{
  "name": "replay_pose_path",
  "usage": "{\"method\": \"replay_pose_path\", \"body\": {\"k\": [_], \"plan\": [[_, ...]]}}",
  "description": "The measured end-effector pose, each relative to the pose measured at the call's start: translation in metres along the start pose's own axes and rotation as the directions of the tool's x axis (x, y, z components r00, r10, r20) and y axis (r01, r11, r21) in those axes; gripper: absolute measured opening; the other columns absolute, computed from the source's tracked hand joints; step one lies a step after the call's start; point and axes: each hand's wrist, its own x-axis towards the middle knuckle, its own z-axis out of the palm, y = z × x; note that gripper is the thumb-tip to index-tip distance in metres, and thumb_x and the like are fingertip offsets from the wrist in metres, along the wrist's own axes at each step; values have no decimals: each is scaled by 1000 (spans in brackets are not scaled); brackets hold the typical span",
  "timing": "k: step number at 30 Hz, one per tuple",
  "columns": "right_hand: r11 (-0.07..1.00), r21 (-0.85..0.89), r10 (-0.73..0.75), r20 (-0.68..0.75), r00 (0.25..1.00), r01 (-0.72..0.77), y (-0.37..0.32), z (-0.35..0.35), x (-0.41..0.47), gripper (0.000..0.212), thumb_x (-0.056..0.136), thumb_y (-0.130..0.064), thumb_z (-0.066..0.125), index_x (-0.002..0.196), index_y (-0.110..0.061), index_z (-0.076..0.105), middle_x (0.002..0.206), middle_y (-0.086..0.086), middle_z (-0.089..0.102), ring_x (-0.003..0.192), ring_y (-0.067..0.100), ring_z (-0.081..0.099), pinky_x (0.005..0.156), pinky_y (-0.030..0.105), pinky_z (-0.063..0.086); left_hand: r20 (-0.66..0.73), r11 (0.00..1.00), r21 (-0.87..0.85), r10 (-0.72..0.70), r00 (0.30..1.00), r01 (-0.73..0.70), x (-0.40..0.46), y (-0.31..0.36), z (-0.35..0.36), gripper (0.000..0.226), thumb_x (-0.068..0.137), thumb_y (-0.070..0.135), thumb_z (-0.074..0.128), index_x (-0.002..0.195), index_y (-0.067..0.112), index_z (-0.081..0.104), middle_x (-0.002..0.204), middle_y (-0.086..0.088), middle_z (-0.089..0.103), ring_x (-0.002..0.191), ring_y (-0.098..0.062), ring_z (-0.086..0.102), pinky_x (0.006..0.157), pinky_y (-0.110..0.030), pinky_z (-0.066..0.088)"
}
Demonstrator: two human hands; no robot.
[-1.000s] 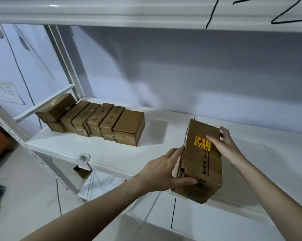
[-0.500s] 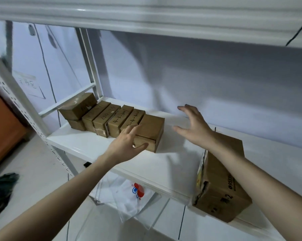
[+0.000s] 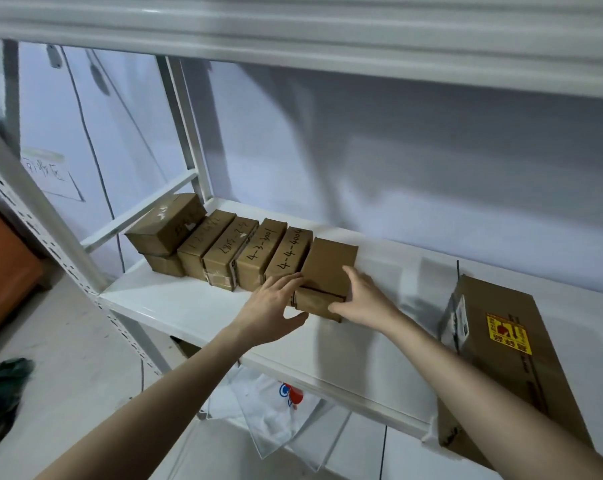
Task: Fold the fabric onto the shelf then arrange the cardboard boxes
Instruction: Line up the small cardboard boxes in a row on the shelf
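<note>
A row of several small brown cardboard boxes [image 3: 255, 258] lies on the white metal shelf [image 3: 189, 306], with one more box [image 3: 165, 228] stacked on the leftmost. The rightmost small box [image 3: 329, 268] has my left hand [image 3: 276, 310] against its left front corner and my right hand [image 3: 366, 299] against its right front side; both hands clasp it. A larger cardboard box [image 3: 497, 358] with a yellow and red sticker lies on the shelf at the right, overhanging the front edge. White fabric [image 3: 276, 407] with a red and blue print lies on the level below.
Perforated white uprights [image 3: 50, 230] frame the rack on the left, and another shelf [image 3: 328, 36] runs overhead. A dark green cloth [image 3: 2, 382] lies on the floor at the left. An orange-brown panel [image 3: 5, 271] stands at the far left.
Both hands let go of the large box, which now lies on the shelf at the right. They moved left and closed around the rightmost small box.
</note>
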Motion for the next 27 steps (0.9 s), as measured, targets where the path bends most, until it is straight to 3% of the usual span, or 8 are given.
{"method": "replay_pose_path", "body": {"k": [3,6,9,11,14,17,21,27], "plan": [[986,160,45,29,999,-50,-4,8,0,81,80,-18,61,148,-21,16,140,9,44,104,21,53,81,24,42,-14,988,-152,-3,1000,0,3,2,2,59,83,32,63,137,17,44,143,-1,48,140,-19,29,114,-30,27],[925,380,41,-50,998,-19,-11,0,-5,69,82,-6,58,143,-19,27,118,3,49,87,14,50,68,16,42,25,892,-446,-72,997,75,7,12,-15,56,80,7,61,134,12,47,136,-7,51,133,-22,38,100,-14,31],[861,504,37,-192,981,66,-14,-25,-12,67,77,2,57,138,-17,36,108,3,55,86,17,56,68,22,43,24,738,-667,-116,993,103,12,21,-45,69,70,-5,52,135,14,45,136,-3,50,126,-12,45,84,-1,38],[826,551,11,-233,972,123,-16,-44,-20,67,76,6,53,136,-19,37,101,4,61,81,16,57,69,24,44,17,664,-743,-110,994,86,13,28,-63,77,68,-11,47,137,23,39,140,4,46,129,0,40,88,-2,38],[795,564,-68,-285,956,224,-19,-73,-42,67,77,8,49,134,-25,36,96,1,65,77,13,58,73,20,44,-12,643,-766,-31,999,11,12,43,-87,90,70,-10,55,146,27,23,147,14,36,130,11,33,93,-1,34],[744,589,-140,-323,936,315,-20,-89,-62,70,78,14,46,136,-24,36,110,5,65,97,11,61,71,12,47,-70,689,-721,30,997,-71,11,56,-99,99,74,-11,65,149,29,13,149,23,28,130,17,29,100,-2,28],[693,600,-221,-349,911,398,-17,-96,-80,74,76,20,41,136,-24,39,121,7,61,114,19,56,65,7,47,-150,712,-687,57,987,-146,3,71,-106,104,73,-5,74,146,33,11,144,31,24,132,12,32,102,-11,35],[648,573,-334,-379,863,502,-16,-100,-106,74,73,12,46,135,-27,41,128,0,60,117,5,55,68,9,48,-264,766,-612,36,964,-196,-12,92,-112,110,70,5,80,145,40,8,140,5,28,131,-14,43,97,-18,46]]}}
